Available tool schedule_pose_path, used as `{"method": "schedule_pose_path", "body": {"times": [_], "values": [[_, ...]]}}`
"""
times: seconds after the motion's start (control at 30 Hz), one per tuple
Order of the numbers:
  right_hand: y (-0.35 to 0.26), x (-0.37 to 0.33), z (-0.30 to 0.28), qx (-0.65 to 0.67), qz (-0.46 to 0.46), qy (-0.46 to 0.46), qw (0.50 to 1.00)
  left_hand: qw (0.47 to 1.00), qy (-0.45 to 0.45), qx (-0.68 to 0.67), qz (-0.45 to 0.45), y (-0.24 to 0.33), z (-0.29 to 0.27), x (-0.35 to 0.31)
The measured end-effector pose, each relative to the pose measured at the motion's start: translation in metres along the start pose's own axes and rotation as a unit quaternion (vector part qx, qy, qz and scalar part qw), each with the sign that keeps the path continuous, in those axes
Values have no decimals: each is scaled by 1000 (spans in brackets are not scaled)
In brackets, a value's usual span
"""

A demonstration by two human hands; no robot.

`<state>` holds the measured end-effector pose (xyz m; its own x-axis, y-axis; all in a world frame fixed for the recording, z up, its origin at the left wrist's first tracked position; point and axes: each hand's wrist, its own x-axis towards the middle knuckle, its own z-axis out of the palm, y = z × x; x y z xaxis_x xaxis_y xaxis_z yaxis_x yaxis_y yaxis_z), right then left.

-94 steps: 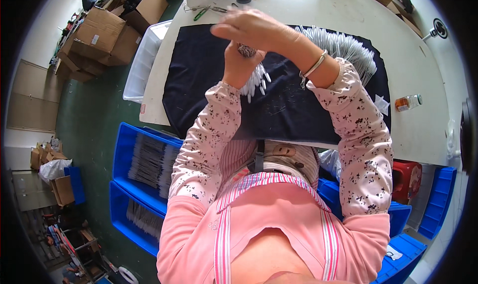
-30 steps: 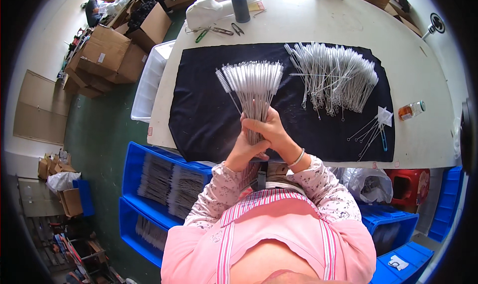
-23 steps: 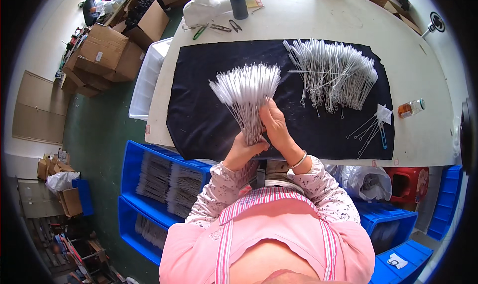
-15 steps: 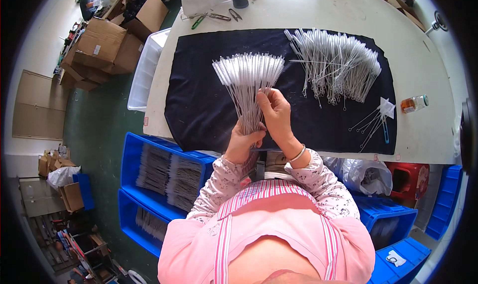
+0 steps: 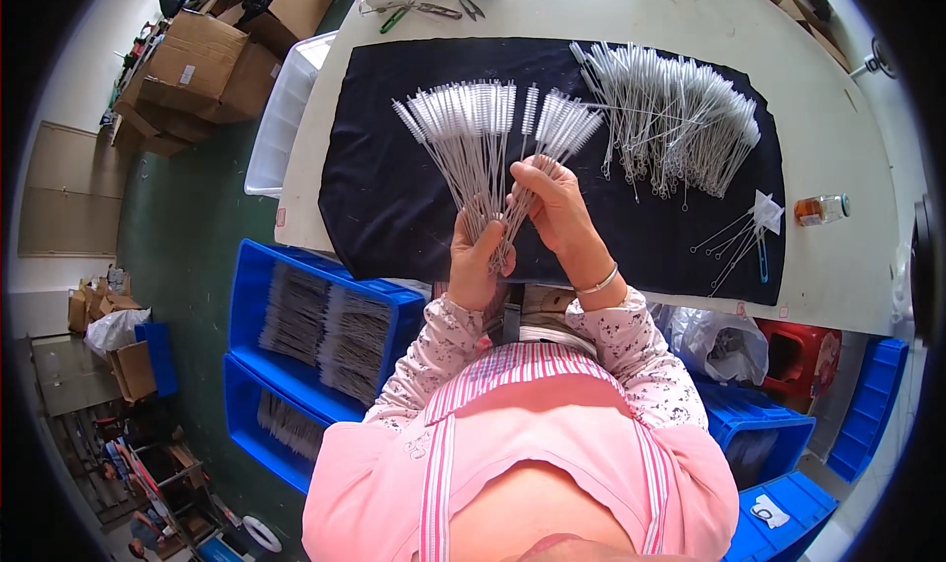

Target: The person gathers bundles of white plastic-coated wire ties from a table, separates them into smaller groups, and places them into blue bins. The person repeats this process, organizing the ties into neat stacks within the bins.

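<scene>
brushes (image 5: 458, 114): thin wire handles with white bristle heads, fanned out above the black cloth (image 5: 394, 232) near the close edge of the worktop (image 5: 838, 262); the fan splits into a broad cluster on the left and a smaller one on the right, with a single head standing in the gap.
left hand (image 5: 475, 257): wrapped around the gathered lower wires, thumb lying across the front.
right hand (image 5: 554, 202): grasping the smaller cluster just below its bristles, thumb against fingers.
weight: each brush is probably very light, the whole bunch an easy load.
stiffness: the wires look springy, likely to kink if forced; the bristles look soft and easily flattened.
slip: bare metal seems smooth, so a slack hold could let single brushes slide out; bristle heads may catch on one another.
where to hold: best low on the wires for the full bunch, and just under the heads for a few, leaving the bristles unpressed.
pile (image 5: 680, 119): more such brushes on the cloth, right of the fan, looped ends toward the close edge.
jar (image 5: 821, 209): on its side, beyond the cloth's right edge.
</scene>
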<state>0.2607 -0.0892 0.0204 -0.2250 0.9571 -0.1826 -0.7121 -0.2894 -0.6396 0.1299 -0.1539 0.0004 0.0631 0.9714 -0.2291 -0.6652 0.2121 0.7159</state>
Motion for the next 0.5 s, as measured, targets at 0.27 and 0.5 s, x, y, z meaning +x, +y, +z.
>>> {"method": "schedule_pose_path", "body": {"times": [0.27, 0.5], "values": [[9, 5, -4, 9, -8, -13, 1000, 998, -25, 48, 15, 2, -3, 3], [0, 4, 3, 34, 51, -55, 997, 998, -28, 42, -45, -1, -3, -3]]}}
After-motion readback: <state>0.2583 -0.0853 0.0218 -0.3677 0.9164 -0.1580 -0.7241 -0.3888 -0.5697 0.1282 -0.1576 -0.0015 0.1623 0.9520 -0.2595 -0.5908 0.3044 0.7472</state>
